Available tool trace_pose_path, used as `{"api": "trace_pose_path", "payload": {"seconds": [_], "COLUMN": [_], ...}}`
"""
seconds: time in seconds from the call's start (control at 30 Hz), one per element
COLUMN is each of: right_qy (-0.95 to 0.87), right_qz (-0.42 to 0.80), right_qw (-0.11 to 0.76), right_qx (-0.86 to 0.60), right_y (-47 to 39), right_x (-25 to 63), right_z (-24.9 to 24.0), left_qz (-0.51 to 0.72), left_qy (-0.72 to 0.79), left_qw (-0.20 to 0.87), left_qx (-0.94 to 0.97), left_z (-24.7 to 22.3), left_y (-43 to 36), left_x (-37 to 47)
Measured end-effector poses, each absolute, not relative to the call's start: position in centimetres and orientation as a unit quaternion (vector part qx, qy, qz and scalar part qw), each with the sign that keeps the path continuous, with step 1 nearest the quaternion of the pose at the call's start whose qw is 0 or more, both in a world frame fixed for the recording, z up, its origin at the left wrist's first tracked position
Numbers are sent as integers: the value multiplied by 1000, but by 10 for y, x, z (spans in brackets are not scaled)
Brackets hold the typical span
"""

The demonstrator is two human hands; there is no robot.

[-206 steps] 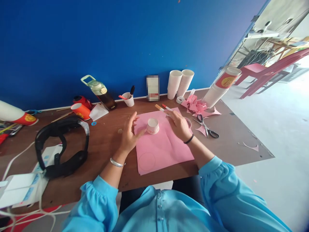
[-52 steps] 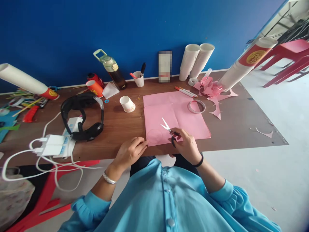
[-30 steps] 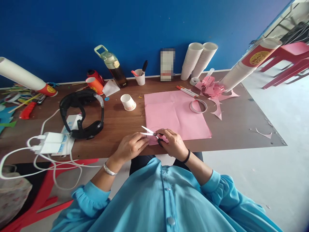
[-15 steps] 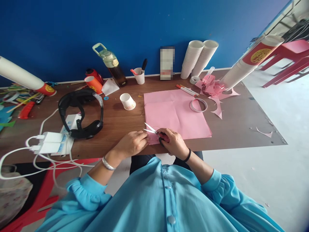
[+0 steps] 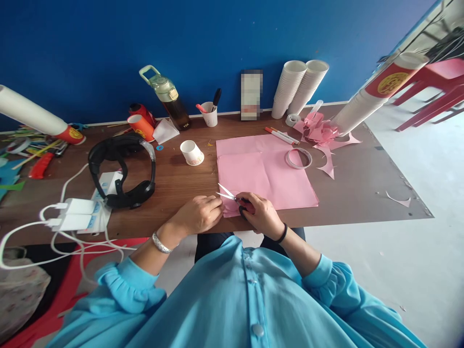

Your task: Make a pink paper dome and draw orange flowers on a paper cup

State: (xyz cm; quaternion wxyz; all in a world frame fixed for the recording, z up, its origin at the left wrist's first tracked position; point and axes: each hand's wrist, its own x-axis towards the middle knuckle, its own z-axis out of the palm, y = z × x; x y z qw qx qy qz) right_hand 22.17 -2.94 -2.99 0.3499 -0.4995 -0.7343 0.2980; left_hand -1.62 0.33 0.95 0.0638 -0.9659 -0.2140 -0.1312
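Cut pink scraps (image 5: 319,131) are lying on the counter (image 5: 174,186), while the near-left corner of the pink paper (image 5: 270,171) seems not yet coming free. Over it the scissors (image 5: 232,197) are pointing left and slightly away, long axis running mainly sideways; the right hand (image 5: 261,212) is gripping their handles, the left hand (image 5: 202,213) apparently pinching the paper's edge.

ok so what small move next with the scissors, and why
Probably close the scissors a little, slowly: the right hand holds them with blades parted over the near left corner of the pink paper, while the left hand sits close by at its left edge.
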Motion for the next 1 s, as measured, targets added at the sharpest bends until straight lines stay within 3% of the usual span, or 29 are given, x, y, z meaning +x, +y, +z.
{"api": "trace_pose_path", "payload": {"seconds": [0.83, 0.93, 1.0], "right_qy": [-734, -723, -707], "right_qz": [264, 251, 253], "right_qw": [400, 418, 433], "right_qx": [-481, -489, -499], "right_y": [-21, -19, -18], "right_x": [203, 205, 207], "right_z": [-13, -11, -10], "left_qz": [-268, -317, -352], "left_qy": [-343, -393, -463], "left_qw": [-4, -63, -163], "left_qx": [-900, -861, -797], "left_z": [14, 14, 12], "left_y": [4, 0, -5], "left_x": [-4, -2, 0]}}
